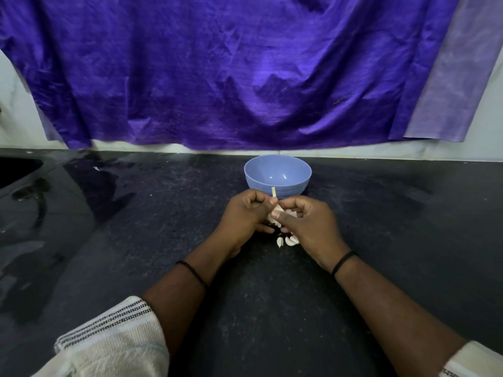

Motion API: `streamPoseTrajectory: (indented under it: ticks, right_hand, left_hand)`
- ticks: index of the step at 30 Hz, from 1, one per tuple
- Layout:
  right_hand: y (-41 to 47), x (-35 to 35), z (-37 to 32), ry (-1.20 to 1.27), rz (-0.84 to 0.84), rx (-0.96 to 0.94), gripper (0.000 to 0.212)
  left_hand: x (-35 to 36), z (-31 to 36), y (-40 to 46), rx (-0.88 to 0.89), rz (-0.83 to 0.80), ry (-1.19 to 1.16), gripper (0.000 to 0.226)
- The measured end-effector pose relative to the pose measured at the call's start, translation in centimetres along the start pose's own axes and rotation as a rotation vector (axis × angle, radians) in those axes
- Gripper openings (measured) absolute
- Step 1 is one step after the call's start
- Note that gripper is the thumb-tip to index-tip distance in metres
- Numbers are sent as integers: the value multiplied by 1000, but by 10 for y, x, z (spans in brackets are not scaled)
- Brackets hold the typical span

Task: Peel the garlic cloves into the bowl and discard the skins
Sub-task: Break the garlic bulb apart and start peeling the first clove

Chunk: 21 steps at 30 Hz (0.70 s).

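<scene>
A garlic bulb [274, 213] with a pale stem sticking up is held between both hands just in front of the blue bowl [277, 175]. My left hand [246, 216] grips the bulb from the left with curled fingers. My right hand [307, 221] pinches it from the right, thumb on its side. The bowl looks empty. A few loose white cloves [287, 242] lie on the dark counter [245, 308] below my right hand. Most of the bulb is hidden by my fingers.
A purple cloth [231, 72] hangs on the wall behind the counter. A dark sink recess [16, 170] sits at the far left, with wet patches beside it.
</scene>
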State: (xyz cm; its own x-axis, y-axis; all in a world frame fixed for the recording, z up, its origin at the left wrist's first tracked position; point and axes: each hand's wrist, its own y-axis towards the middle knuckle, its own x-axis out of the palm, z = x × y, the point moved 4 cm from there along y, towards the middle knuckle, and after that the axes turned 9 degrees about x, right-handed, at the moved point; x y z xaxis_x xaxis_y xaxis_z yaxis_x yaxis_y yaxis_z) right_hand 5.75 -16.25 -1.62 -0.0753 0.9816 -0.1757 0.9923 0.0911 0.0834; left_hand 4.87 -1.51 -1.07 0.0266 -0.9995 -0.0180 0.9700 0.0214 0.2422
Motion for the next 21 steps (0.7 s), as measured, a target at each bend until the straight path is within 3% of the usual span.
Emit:
streamPoseTrajectory:
  ticks: [4,12,17,21]
  right_hand:
    - [1,-6,0,43,77,38,5]
    - [0,-5,2,170,4,97,6]
    - [2,-2,3,78,-58,41,20]
    - [4,-3,6,-27,-39,26,16]
  left_hand:
    - [2,1,-3,2,-110,-5,22]
    - [-2,0,0,109,-137,278,21]
    - [-5,-5,3,80,-107,300,14]
    - [-5,-6,4,55,-91,285,12]
